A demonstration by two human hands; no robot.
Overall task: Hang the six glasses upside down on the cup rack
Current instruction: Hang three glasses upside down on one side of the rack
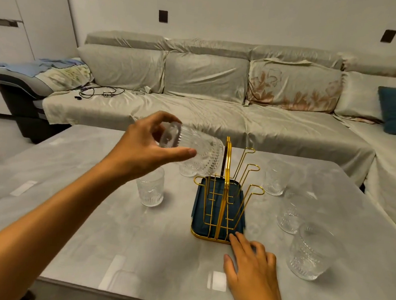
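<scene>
My left hand [145,145] grips a ribbed clear glass [192,149] by its base, tilted on its side with the mouth toward the gold wire cup rack [224,189]. The rack stands in a dark blue tray [197,211] and its prongs are bare. My right hand [251,267] lies flat on the table with fingertips touching the tray's near corner. One glass [150,188] stands left of the rack, another [187,169] sits partly hidden behind the held glass. Three glasses [275,178] [292,214] [312,253] stand to the right.
The glossy grey table [92,212] has its front edge close to me. A long sofa [207,108] with a light cover runs behind the table and around to the right, with cables lying on its left seat.
</scene>
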